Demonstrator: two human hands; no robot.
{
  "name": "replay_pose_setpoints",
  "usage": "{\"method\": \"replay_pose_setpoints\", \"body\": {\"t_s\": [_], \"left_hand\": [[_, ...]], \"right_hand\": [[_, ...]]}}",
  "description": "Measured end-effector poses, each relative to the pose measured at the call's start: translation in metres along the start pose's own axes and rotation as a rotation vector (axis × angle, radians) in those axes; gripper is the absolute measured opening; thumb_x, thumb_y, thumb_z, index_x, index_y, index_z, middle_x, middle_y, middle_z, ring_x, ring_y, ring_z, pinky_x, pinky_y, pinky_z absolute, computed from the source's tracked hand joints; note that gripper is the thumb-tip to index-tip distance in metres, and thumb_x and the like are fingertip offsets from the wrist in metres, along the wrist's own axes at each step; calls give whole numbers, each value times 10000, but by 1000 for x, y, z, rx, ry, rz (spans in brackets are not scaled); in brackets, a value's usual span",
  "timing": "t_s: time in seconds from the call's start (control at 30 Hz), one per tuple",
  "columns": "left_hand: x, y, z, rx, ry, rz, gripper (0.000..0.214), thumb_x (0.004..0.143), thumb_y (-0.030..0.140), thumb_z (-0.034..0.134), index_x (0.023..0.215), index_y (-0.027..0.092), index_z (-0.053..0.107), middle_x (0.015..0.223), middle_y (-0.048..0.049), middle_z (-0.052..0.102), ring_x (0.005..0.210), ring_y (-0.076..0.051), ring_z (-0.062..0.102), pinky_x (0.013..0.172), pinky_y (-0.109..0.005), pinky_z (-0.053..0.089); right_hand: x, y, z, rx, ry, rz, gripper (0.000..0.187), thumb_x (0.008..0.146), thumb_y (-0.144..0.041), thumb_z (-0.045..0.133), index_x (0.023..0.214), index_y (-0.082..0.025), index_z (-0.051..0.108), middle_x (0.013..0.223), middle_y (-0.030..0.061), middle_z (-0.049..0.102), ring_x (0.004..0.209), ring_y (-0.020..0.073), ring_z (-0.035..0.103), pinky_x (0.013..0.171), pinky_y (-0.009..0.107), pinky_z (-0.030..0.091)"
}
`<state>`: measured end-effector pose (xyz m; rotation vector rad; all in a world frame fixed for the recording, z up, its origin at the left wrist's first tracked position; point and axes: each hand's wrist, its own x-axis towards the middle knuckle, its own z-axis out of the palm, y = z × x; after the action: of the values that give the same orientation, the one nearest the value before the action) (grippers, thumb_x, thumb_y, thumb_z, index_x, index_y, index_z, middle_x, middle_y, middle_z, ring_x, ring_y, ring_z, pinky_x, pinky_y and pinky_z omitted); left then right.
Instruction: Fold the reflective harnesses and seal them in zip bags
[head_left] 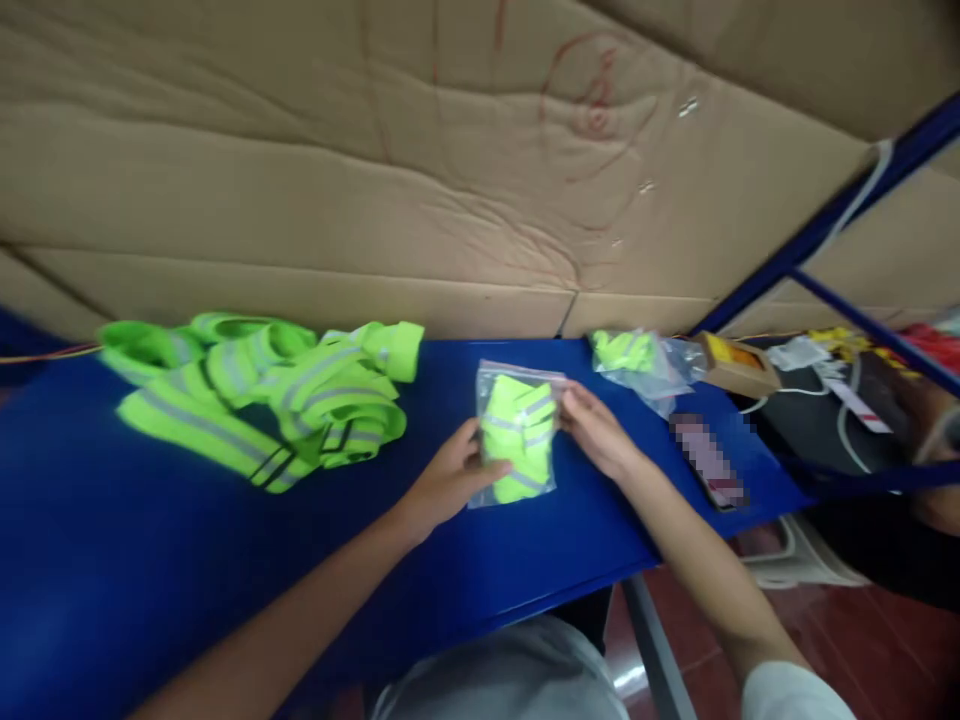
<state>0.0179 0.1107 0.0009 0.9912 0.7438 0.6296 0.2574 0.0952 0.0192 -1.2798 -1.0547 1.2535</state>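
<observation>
A clear zip bag with folded neon-yellow reflective straps inside is held up over the blue table, between both hands. My left hand grips its lower left side, the thumb lying across the front. At the bag's upper right edge, my right hand pinches the plastic near the zip strip. To the left lies a loose heap of neon-yellow reflective straps with grey stripes and black loops. Another clear bag with neon-yellow material rests at the back right.
The blue table backs onto a cardboard wall. A phone and a small cardboard box lie on the right. Beyond a blue metal frame are a dark surface with cables and part of another person.
</observation>
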Motion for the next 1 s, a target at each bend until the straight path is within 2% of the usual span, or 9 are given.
{"method": "replay_pose_setpoints", "body": {"t_s": [0.13, 0.23, 0.3, 0.37, 0.5, 0.63, 0.83, 0.9, 1.0], "left_hand": [[0, -1, 5, 15, 10, 48, 757, 806, 462, 837, 1417, 180, 493, 1247, -124, 743, 1071, -257, 749, 978, -383, 580], [1, -9, 12, 31, 24, 67, 795, 827, 483, 807, 1463, 164, 452, 1262, -148, 727, 1077, -249, 742, 979, -388, 582], [1, -16, 14, 74, 49, 91, 825, 845, 489, 776, 1503, 169, 395, 1296, -168, 698, 1052, -238, 741, 933, -384, 594], [1, -21, 15, 151, 46, 121, 768, 880, 487, 727, 1499, 186, 386, 1300, -166, 681, 975, -211, 741, 851, -359, 597], [-1, -23, 16, 227, 13, 145, 568, 912, 474, 676, 1371, 193, 494, 1170, -110, 695, 842, -159, 711, 741, -300, 559], [-2, -21, 16, 248, 8, 139, 479, 905, 478, 678, 1275, 204, 550, 1094, -76, 693, 800, -149, 693, 696, -281, 533], [-3, -17, 13, 328, -24, 112, 385, 899, 495, 678, 1131, 188, 654, 972, -50, 700, 803, -165, 691, 713, -283, 522], [-3, -17, 11, 362, -47, 118, 353, 905, 494, 672, 1080, 188, 686, 928, -46, 705, 809, -169, 680, 726, -285, 515], [-4, -18, 12, 442, -74, 137, 323, 932, 491, 623, 1041, 199, 708, 898, -45, 717, 815, -179, 672, 745, -297, 512]], "right_hand": [[-3, -1, 9, -30, -153, 67, 591, 661, -533, 918, 1101, -194, 717, 1086, 75, 771, 978, 215, 727, 840, 328, 603], [-5, -7, 4, 3, -122, 52, 572, 601, -375, 973, 1082, -180, 731, 1077, 61, 782, 997, 212, 733, 908, 337, 600], [-1, -11, -10, 48, -8, -2, 574, 607, -351, 970, 1098, -193, 720, 1089, 45, 780, 991, 198, 734, 921, 322, 601], [7, -14, -29, 100, 160, -74, 533, 666, -416, 934, 1099, -213, 700, 1109, 33, 771, 976, 186, 733, 906, 316, 613], [30, -13, -66, 154, 473, -194, 473, 721, -529, 867, 1014, -226, 650, 1069, 27, 751, 920, 166, 725, 857, 308, 643], [53, -9, -89, 88, 637, -253, 436, 777, -581, 798, 949, -242, 586, 934, 12, 710, 906, 152, 714, 867, 315, 649], [57, -5, -124, -283, 700, -197, 409, 831, -549, 715, 1021, -196, 630, 878, 62, 712, 818, 219, 711, 743, 402, 636], [49, -7, -140, -458, 794, -198, 391, 844, -495, 679, 1057, -169, 663, 960, 104, 726, 902, 250, 697, 840, 440, 606], [34, -12, -161, -709, 961, -211, 357, 823, -391, 663, 1074, -138, 687, 1197, 189, 691, 1131, 312, 619, 1059, 523, 480]]}}
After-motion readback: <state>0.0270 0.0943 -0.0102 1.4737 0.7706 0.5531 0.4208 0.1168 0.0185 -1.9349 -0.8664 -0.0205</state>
